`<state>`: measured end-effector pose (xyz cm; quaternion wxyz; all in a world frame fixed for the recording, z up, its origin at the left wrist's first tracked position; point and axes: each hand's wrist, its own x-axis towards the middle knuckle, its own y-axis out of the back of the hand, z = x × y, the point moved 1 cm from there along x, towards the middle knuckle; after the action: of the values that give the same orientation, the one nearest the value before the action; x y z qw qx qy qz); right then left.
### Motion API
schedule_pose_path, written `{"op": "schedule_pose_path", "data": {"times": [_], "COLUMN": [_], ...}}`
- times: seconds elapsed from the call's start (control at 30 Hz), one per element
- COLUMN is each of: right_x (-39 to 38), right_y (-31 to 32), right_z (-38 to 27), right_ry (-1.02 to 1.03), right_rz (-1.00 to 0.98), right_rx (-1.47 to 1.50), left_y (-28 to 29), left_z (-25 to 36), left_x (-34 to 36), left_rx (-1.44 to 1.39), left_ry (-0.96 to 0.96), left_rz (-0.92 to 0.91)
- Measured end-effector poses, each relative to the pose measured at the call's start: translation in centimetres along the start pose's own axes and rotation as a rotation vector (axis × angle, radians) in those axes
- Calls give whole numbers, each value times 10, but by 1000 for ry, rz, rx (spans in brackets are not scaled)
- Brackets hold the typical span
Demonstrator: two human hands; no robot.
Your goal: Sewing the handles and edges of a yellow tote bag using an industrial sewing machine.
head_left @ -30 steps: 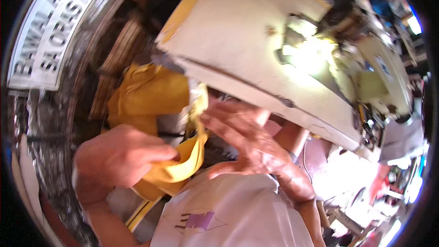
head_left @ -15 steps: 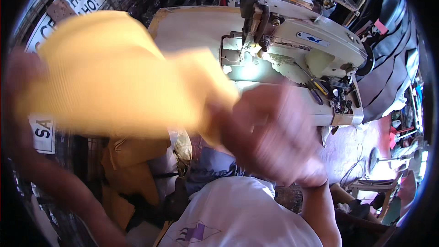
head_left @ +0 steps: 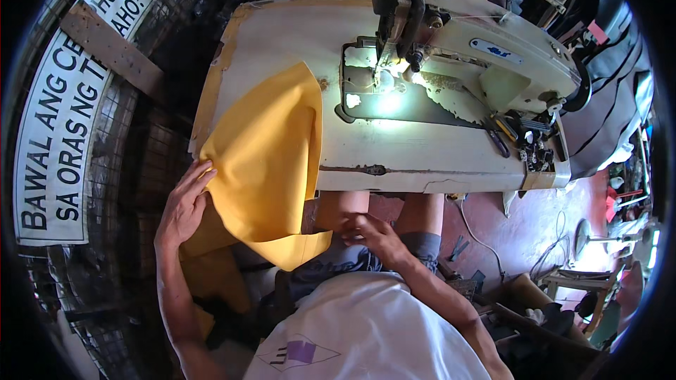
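A large yellow sheet of leather-like material (head_left: 264, 148) hangs folded over the near left edge of the sewing table, its upper point lying on the tabletop. My left hand (head_left: 184, 204) pinches its left edge between thumb and fingers. The sheet's lower corner droops above my lap. Just right of that corner, over my thighs, is my right hand (head_left: 377, 238), apart from the sheet. Its fingers are loosely bent with nothing visible in them. The sewing machine (head_left: 493, 49) stands beyond, its lamp lighting the needle area.
Screwdrivers (head_left: 503, 130) and small metal parts (head_left: 539, 151) lie at the right end of the white sewing table (head_left: 282, 28). More yellow material (head_left: 215, 267) hangs low on the left, by a wire mesh wall with white signs (head_left: 53, 162). A cable (head_left: 482, 239) runs across the red floor.
The yellow sheet has come down from in front of me to the table's near edge. My left hand has moved inward with it; my right hand has let go and dropped toward my lap.
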<state>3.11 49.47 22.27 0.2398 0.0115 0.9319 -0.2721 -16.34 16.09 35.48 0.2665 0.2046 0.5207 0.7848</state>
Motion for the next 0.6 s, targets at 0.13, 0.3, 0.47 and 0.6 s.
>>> {"op": "schedule_pose_path", "data": {"times": [0.13,0.3,0.47,0.6], "right_x": [47,88,23,-27], "right_y": [-22,-69,-90,-65], "right_z": [21,18,-61,-163], "right_ry": [248,292,654,699], "right_rz": [-39,-178,-27,116], "right_rx": [-350,-101,-971,-949], "left_y": [-2,-5,26,45], "left_z": [4,7,12,15], "left_x": [4,4,17,27], "left_rx": [27,17,74,43], "left_ry": [49,43,140,-141], "left_rz": [-25,46,185,436]}}
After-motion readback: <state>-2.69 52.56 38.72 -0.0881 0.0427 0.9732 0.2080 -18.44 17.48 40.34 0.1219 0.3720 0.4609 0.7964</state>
